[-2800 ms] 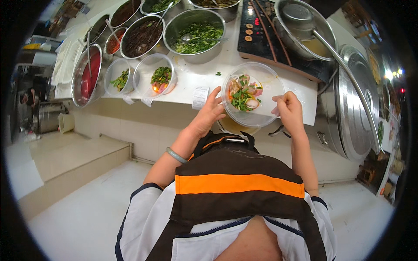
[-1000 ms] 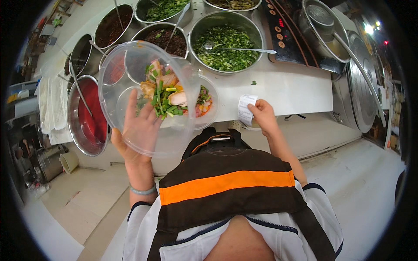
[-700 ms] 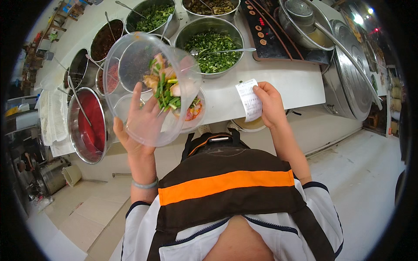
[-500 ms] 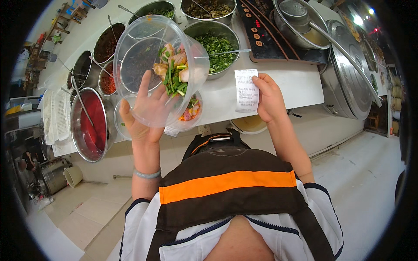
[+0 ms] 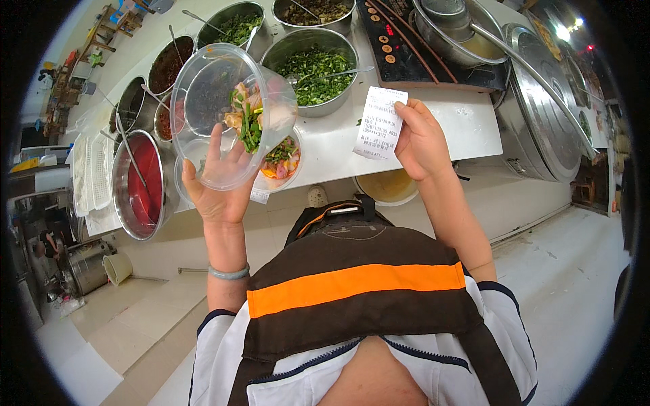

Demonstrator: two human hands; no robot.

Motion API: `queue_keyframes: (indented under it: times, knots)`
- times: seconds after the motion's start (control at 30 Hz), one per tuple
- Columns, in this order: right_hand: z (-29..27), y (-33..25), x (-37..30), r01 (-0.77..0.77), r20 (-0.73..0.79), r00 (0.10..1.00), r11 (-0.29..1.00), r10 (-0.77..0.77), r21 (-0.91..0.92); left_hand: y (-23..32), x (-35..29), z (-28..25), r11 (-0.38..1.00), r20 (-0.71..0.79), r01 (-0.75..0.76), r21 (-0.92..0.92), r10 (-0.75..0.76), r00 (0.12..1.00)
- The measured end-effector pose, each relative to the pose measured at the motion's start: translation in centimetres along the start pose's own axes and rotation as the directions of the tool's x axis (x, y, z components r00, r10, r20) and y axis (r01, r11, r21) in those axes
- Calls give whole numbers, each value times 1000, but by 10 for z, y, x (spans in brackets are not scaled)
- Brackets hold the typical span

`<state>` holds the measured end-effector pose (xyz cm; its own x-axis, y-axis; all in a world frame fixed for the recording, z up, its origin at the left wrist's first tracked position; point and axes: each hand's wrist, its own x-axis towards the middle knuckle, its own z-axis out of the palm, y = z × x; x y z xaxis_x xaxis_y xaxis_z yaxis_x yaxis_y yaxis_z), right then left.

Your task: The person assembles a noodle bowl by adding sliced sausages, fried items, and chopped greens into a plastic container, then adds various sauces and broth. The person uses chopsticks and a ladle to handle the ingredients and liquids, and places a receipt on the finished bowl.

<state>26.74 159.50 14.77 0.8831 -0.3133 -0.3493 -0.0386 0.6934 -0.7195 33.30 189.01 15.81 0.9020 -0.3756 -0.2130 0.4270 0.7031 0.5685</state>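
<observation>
A clear plastic bowl [image 5: 198,76] is tipped on its side toward me, held over the counter's left part. Inside it cling pieces of meat and cut green onion stalks [image 5: 251,130]. My left hand [image 5: 222,193], palm up, supports this bowl from below, its fingers partly seen through the plastic. In my right hand [image 5: 425,139], a white printed receipt [image 5: 380,125] is pinched between thumb and fingers, raised above the front edge. Behind the tipped bowl, a second clear bowl [image 5: 295,177] stands on the counter with colourful chopped vegetables and sauce in it.
Steel pots of chopped greens [image 5: 318,74], dark condiments [image 5: 169,65] and red liquid [image 5: 145,177] line the white counter [image 5: 467,128]. An induction cooker [image 5: 399,57] with chopsticks stands beside a ladle pan [image 5: 474,51]. A large lidded steel pot [image 5: 542,101] is at the right. Below sits a yellowish bucket [image 5: 387,184].
The tipped bowl has shifted a little left and down. The receipt has moved slightly up and left, and now slants more. Both hands keep their holds.
</observation>
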Motion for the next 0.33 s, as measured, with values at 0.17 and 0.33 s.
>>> queue_keyframes:
  times: [0.17, 0.33]
  knots:
    - [-7, 2, 5, -44, 4, 999, 997, 44, -65, -8, -11, 5, 1000, -7, -4, -2, 4, 1000]
    - [-12, 5, 8, -68, 15, 997, 994, 70, -82, -17, -21, 10, 1000, -27, -23, -12, 23, 999]
